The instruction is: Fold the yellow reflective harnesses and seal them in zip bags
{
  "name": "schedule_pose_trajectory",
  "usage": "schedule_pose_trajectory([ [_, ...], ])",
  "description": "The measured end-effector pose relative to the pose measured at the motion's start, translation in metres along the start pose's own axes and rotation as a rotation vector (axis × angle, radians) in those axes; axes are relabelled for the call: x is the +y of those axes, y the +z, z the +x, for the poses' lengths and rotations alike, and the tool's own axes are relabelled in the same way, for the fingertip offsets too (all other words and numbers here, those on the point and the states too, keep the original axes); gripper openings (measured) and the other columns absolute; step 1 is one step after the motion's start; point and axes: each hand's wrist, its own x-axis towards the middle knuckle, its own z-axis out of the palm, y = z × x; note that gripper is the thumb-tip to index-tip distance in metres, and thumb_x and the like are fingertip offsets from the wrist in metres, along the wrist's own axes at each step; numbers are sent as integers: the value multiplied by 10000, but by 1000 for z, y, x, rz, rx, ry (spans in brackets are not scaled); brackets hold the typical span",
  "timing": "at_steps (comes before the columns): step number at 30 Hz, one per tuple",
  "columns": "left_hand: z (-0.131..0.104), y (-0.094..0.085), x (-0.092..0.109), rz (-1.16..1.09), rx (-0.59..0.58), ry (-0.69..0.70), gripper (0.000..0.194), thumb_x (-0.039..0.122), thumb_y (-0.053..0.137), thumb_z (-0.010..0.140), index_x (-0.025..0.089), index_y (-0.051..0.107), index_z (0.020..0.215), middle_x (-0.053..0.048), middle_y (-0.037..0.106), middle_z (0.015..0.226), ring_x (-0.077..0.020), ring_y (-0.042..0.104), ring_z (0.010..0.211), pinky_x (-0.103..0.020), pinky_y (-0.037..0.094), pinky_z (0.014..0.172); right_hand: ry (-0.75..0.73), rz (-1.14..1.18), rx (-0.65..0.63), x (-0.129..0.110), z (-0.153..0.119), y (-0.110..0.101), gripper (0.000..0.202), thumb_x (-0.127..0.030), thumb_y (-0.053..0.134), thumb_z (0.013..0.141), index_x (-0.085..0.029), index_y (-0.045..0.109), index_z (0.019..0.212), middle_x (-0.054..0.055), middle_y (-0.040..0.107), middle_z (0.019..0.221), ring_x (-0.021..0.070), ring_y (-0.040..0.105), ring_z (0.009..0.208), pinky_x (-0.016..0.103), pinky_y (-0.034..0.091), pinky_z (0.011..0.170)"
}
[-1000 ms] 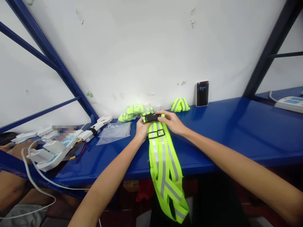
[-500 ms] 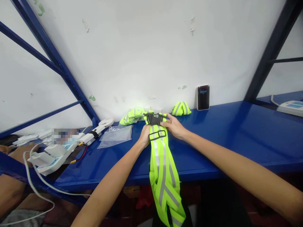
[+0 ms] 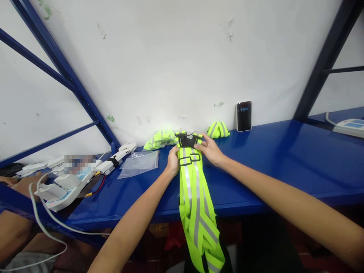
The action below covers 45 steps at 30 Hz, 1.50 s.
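Observation:
Neon yellow straps with grey reflective stripes (image 3: pixel 196 197) run from the blue table down over its front edge. Black buckles (image 3: pixel 187 141) sit at their top end, and two black rectangular sliders (image 3: pixel 190 159) lie just below, side by side. My left hand (image 3: pixel 173 161) is closed on the left edge of the straps beside the buckles. On the right side, my right hand (image 3: pixel 209 149) pinches the strap end and buckle between thumb and fingers.
A bagged neon bundle (image 3: pixel 160 139), clear plastic bags (image 3: pixel 139 163) and a rolled neon strap (image 3: pixel 218 130) lie toward the wall. A black device (image 3: pixel 244 116) leans there. Power strips (image 3: pixel 64 195), cables and a white fan (image 3: pixel 127 147) are left, near another person's arm (image 3: pixel 14 231).
The two sliders have separated slightly, the right one now higher. The buckles look more spread apart at the top, and both hands have shifted slightly.

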Motion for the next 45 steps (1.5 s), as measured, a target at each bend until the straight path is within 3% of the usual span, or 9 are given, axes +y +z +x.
schedule_pose_trajectory([
  [6, 4, -9, -5, 199, -53, 52, 274, 256, 605, 710, 127, 688, 938, -20, 720, 783, -173, 639, 680, -240, 447, 628, -164, -210, -11, 2, 1, -5, 437, -277, 661, 756, -223, 497, 1157, 56, 670, 1002, 207, 654, 870, 338, 541, 750],
  [15, 2, -9, -7, 222, -34, -66, 353, 353, 713, 727, 107, 687, 978, -84, 740, 862, -200, 675, 719, -311, 515, 698, -348, -710, 88, 8, -5, -12, 418, -248, 520, 844, -234, 460, 1257, 5, 603, 819, 158, 542, 629, 280, 449, 622],
  [20, -3, -1, -1, 134, -140, -153, 433, 290, 783, 662, 133, 656, 1045, -97, 731, 980, -233, 693, 819, -373, 535, 780, -394, -779, 98, 5, -6, -12, 384, -214, 475, 858, -236, 458, 1241, -6, 558, 794, 136, 467, 556, 275, 426, 601],
  [26, -8, 0, 0, 110, -229, -187, 624, 176, 837, 580, 161, 577, 1147, -106, 714, 1058, -235, 692, 886, -414, 517, 874, -413, -681, 109, 4, -3, -11, 316, -178, 475, 828, -222, 549, 1132, 38, 604, 1001, 166, 561, 736, 280, 475, 667],
  [33, -1, -5, -6, 152, -166, -135, 450, 166, 810, 575, 119, 655, 995, -86, 720, 953, -235, 681, 868, -390, 505, 875, -322, -451, 10, -1, -1, -10, 198, -183, 567, 753, -184, 674, 920, 70, 649, 1073, 243, 602, 1035, 347, 492, 856],
  [38, 3, -9, -9, 132, 31, -47, 668, 122, 811, 527, 186, 591, 1154, -8, 698, 921, -163, 647, 843, -327, 488, 867, -70, -235, -44, -5, 0, -9, 171, -304, 664, 754, -168, 710, 846, 92, 648, 1185, 273, 596, 1102, 387, 505, 896],
  [40, 2, -9, -10, 110, 46, -38, 754, 129, 816, 523, 213, 551, 1224, 0, 692, 943, -153, 641, 848, -317, 487, 866, 41, -148, -64, -8, 2, -11, 234, -273, 718, 718, -165, 709, 925, 90, 690, 1093, 252, 633, 1035, 392, 516, 900],
  [42, 0, -7, -10, 81, 47, -67, 799, 137, 830, 507, 219, 534, 1245, -7, 695, 954, -159, 647, 848, -325, 493, 861, 175, -57, -114, -13, 3, -15, 457, -205, 752, 682, -165, 654, 1127, 73, 723, 948, 223, 675, 893, 396, 543, 859],
  [45, -3, -4, -10, 85, 47, -131, 722, 155, 855, 475, 175, 589, 1146, -34, 709, 924, -183, 660, 818, -347, 509, 838, 300, -14, -168, -19, 3, -23, 686, -135, 771, 650, -156, 541, 1297, 51, 728, 822, 198, 683, 753, 371, 574, 756],
])
